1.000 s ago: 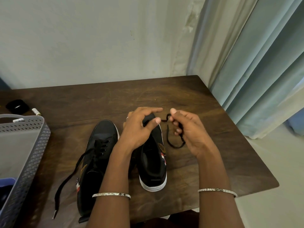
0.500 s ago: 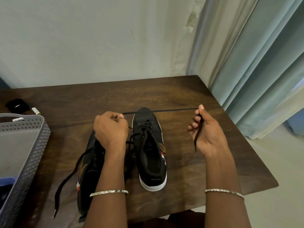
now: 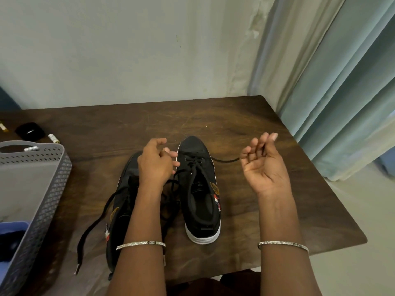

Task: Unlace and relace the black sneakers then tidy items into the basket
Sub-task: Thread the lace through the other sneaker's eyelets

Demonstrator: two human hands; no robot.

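Observation:
Two black sneakers with white soles lie side by side on the wooden table (image 3: 267,214), toes pointing away. The right sneaker (image 3: 199,195) is partly laced. A black lace (image 3: 226,160) runs from its front eyelets across the toe to my right hand (image 3: 264,167), which is palm up and holds the lace between curled fingers. My left hand (image 3: 157,164) hovers beside the toe and pinches the lace's other end at its fingertips. My left forearm covers much of the left sneaker (image 3: 123,201), whose loose lace (image 3: 96,223) trails toward the table's front.
A grey perforated basket (image 3: 54,189) stands at the left table edge with a blue item (image 3: 12,229) inside. Behind it lie a black round object (image 3: 30,131) and a small white cylinder (image 3: 53,138). A curtain (image 3: 342,103) hangs at the right.
The taut lace stretched between my hands has dropped onto the right sneaker's toe. My hands came closer together, and my right hand turned palm up.

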